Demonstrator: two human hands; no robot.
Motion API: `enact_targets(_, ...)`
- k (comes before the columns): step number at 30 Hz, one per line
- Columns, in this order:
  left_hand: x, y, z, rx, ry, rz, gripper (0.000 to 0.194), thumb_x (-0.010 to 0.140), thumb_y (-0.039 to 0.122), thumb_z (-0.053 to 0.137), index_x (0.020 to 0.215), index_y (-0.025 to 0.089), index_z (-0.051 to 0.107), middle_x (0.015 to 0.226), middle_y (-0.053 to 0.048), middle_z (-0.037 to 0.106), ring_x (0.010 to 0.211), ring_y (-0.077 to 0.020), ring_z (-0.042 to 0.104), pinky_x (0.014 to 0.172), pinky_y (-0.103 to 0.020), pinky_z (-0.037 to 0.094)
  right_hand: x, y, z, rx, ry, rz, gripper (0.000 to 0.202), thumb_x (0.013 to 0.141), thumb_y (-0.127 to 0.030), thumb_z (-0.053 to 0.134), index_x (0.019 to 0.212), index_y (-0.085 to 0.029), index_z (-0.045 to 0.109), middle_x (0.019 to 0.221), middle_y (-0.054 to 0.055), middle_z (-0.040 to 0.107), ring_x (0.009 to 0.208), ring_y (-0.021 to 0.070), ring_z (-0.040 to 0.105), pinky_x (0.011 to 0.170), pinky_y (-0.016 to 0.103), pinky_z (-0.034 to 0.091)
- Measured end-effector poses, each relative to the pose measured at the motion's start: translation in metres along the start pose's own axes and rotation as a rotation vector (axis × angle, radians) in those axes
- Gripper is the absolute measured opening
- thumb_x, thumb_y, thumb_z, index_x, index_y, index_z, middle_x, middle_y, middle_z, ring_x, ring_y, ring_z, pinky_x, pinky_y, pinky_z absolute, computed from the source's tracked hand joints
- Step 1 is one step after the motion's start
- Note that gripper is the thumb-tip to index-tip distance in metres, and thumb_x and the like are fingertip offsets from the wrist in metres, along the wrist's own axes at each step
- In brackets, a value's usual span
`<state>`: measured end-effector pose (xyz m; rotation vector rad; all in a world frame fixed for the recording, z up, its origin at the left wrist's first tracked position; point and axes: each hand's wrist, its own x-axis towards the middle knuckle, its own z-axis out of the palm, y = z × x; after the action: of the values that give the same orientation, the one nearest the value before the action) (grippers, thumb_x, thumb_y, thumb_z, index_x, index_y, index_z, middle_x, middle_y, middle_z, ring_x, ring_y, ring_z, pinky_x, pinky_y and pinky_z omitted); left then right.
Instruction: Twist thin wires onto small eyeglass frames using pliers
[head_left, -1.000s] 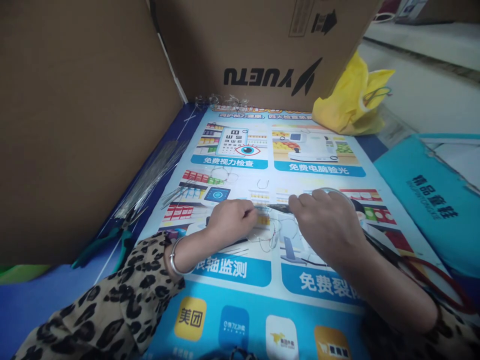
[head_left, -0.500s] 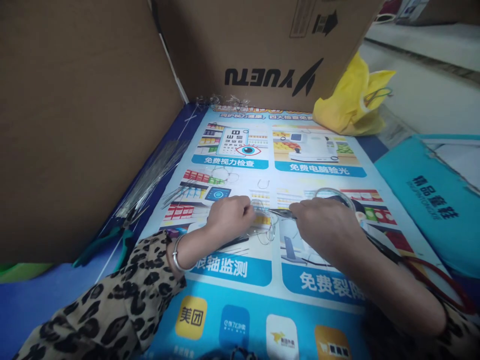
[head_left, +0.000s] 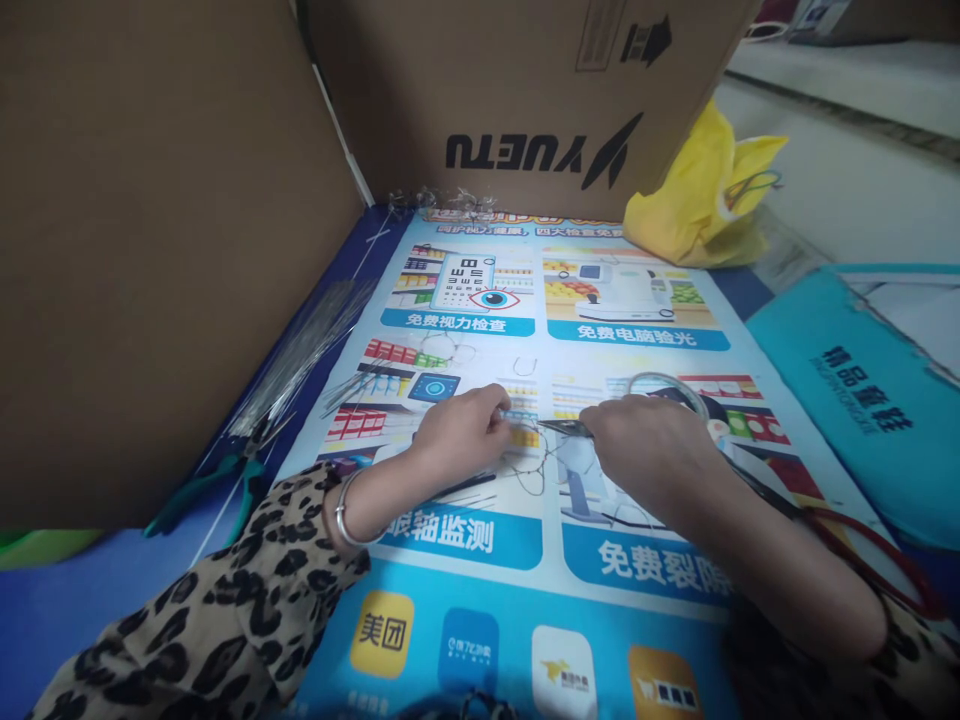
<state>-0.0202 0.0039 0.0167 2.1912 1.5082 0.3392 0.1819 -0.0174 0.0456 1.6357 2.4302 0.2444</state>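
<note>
My left hand (head_left: 461, 432) pinches a thin bent wire piece (head_left: 529, 470) over the printed poster (head_left: 480, 300). My right hand (head_left: 652, 450) grips small pliers (head_left: 564, 428) whose dark tips point left and meet the wire between the two hands. Loops of the wire hang below the tips. A silver bangle (head_left: 343, 512) sits on my left wrist, and both sleeves are leopard-print.
A bundle of straight wires (head_left: 307, 350) and green-handled pliers (head_left: 217, 485) lie at the left by a cardboard wall (head_left: 150, 250). A YUETU box (head_left: 525, 100) stands behind. A yellow bag (head_left: 701, 200), teal bag (head_left: 862, 400), metal ring (head_left: 667, 385) and red-handled tool (head_left: 870, 570) are on the right.
Both hands stay over the same spot. The plier tips shifted slightly, and the wire loops hanging between the hands changed shape a little.
</note>
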Motion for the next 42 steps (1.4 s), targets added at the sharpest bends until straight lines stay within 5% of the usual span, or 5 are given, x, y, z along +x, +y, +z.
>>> enact_targets(7, 0.01, 0.006, 0.003, -0.012, -0.018, 0.178, 0.032, 0.077, 0.027, 0.055, 0.108, 0.02, 0.058, 0.106, -0.006, 0.063, 0.1, -0.022, 0.055, 0.085, -0.033, 0.042, 0.0, 0.003, 0.002, 0.001, 0.035, -0.024, 0.024, 0.078, -0.01, 0.041, 0.071, -0.018, 0.062, 0.066, 0.006, 0.064, 0.059, 0.0183, 0.057, 0.05, 0.029, 0.016)
enact_targets(16, 0.017, 0.011, 0.009, 0.035, -0.09, 0.163, 0.011, 0.078, 0.027, 0.053, 0.081, 0.02, 0.061, 0.083, -0.003, 0.065, 0.074, -0.0188, 0.057, 0.061, -0.027, 0.038, -0.004, 0.002, 0.0, -0.005, 0.079, -0.034, 0.022, 0.075, -0.008, 0.042, 0.068, -0.018, 0.061, 0.063, 0.007, 0.063, 0.057, 0.017, 0.055, 0.05, 0.03, 0.015)
enact_targets(34, 0.014, 0.014, 0.006, -0.339, -0.254, 0.103, 0.019, 0.077, 0.022, 0.046, 0.078, 0.017, 0.065, 0.081, -0.002, 0.066, 0.076, -0.0165, 0.057, 0.067, -0.026, 0.041, -0.005, 0.005, -0.01, 0.004, -0.009, -0.021, 0.026, 0.077, -0.011, 0.038, 0.072, -0.019, 0.062, 0.072, 0.007, 0.067, 0.062, 0.0197, 0.058, 0.051, 0.03, 0.016)
enact_targets(42, 0.01, 0.014, 0.011, -0.521, -0.236, 0.026, 0.022, 0.076, 0.019, 0.043, 0.08, 0.017, 0.065, 0.073, -0.001, 0.063, 0.07, -0.0145, 0.055, 0.066, -0.024, 0.041, -0.006, 0.003, -0.015, -0.02, -0.005, -0.007, 0.028, 0.08, -0.012, 0.036, 0.077, -0.018, 0.063, 0.073, 0.009, 0.067, 0.062, 0.0199, 0.057, 0.052, 0.031, 0.018)
